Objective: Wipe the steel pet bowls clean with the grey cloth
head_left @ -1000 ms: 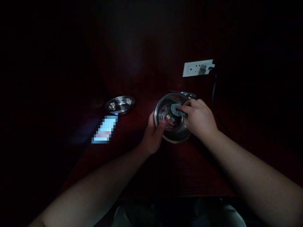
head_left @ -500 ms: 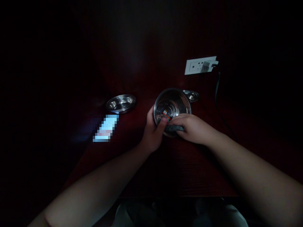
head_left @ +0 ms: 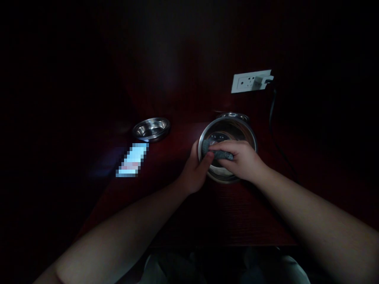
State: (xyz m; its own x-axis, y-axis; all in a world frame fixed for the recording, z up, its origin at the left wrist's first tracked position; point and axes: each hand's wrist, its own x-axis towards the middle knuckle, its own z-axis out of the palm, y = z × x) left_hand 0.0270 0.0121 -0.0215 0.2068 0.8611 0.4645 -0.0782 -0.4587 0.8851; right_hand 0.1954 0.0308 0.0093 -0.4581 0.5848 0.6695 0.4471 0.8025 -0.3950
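Observation:
A shiny stainless steel bowl (head_left: pixel 227 172) is tilted toward me above the dark red table. My left hand (head_left: pixel 197 169) grips its left side, thumb over the rim and fingers hidden behind the wall. Inside the bowl's mouth, my right hand (head_left: pixel 239 156) is closed around a grey-green checked cloth (head_left: pixel 226 156). One end of the cloth lies against the inner left wall, close to my left thumb. Behind the bowl, another metal dish (head_left: pixel 237 116) shows only in part.
Shallow steel dishes (head_left: pixel 151 129), seemingly stacked, stand to the left. In front of them lies a lit, pixelated phone (head_left: pixel 132 161). On the wall is a white socket (head_left: pixel 251 81) with a plugged-in charger, its dark cable (head_left: pixel 271 110) running down to the right side of the table (head_left: pixel 225 221).
The bowl has shifted right and tilted, so its mouth looks larger. The cloth has moved up onto the inner left wall, and the coloured label inside no longer shows.

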